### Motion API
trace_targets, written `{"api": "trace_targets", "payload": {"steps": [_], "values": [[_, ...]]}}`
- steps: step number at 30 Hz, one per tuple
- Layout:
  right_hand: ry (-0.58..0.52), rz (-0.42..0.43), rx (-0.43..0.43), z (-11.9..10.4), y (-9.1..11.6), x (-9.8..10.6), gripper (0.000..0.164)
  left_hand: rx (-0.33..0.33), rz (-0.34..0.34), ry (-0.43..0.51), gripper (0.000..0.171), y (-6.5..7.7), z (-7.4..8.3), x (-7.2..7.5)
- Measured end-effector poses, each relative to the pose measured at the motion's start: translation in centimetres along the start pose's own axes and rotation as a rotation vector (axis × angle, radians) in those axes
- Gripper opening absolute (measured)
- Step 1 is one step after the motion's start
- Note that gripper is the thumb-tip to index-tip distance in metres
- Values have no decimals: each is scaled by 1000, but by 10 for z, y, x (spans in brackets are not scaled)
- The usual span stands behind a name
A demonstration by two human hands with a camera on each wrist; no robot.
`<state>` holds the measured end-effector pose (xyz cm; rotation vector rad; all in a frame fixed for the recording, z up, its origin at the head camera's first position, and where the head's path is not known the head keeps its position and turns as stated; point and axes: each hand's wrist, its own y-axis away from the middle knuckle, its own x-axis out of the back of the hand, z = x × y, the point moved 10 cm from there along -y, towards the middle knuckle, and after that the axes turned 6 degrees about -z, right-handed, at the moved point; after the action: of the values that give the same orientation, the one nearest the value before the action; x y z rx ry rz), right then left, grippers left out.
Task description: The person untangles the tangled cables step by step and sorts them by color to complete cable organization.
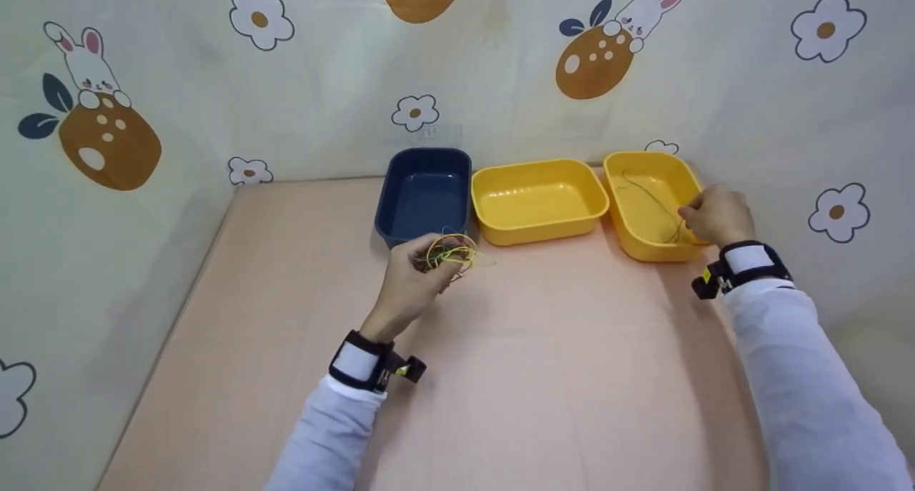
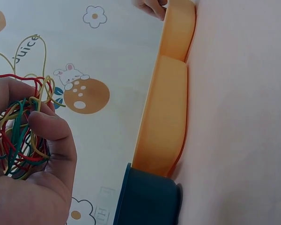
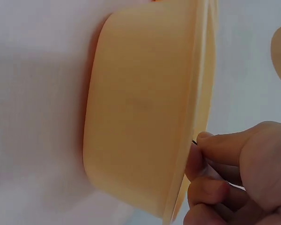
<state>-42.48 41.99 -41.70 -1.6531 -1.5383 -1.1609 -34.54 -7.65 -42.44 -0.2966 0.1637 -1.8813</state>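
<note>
A person's left hand (image 1: pixel 411 280) grips a loose tangle of wires (image 1: pixel 450 254) above a pale pink table (image 1: pixel 557 377), fingers curled round the thin red, green and yellow strands, which loop over one another and stray past the fingertips. The tangle hangs just in front of a blue bin (image 1: pixel 425 205). The right hand (image 1: pixel 720 216), at the near right side of the right yellow bin (image 1: pixel 647 248), pinches a dark strand (image 1: pixel 652 195) between thumb and finger; it trails across the bin's floor, its true colour hard to judge. A second yellow bin (image 1: pixel 543 231) sits between the two. On the wall (image 1: pixel 322 62), printed with rabbits and flowers, the word "juice" (image 2: pixel 26 49) reads clearly; faint boxed letters (image 2: pixel 101 214), perhaps "TH", show near the blue bin.
</note>
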Motion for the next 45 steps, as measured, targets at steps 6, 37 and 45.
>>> {"api": "trace_targets", "payload": {"steps": [6, 37, 45], "values": [[252, 52, 45, -6, -2, 7, 31, 13, 6, -10, 20, 1, 1, 1], [-203, 176, 693, -163, 111, -32, 10, 13, -35, -59, 33, -7, 9, -15], [-367, -46, 950, -233, 161, -87, 19, 5, -30, -106, 34, -5, 7, -22]]}}
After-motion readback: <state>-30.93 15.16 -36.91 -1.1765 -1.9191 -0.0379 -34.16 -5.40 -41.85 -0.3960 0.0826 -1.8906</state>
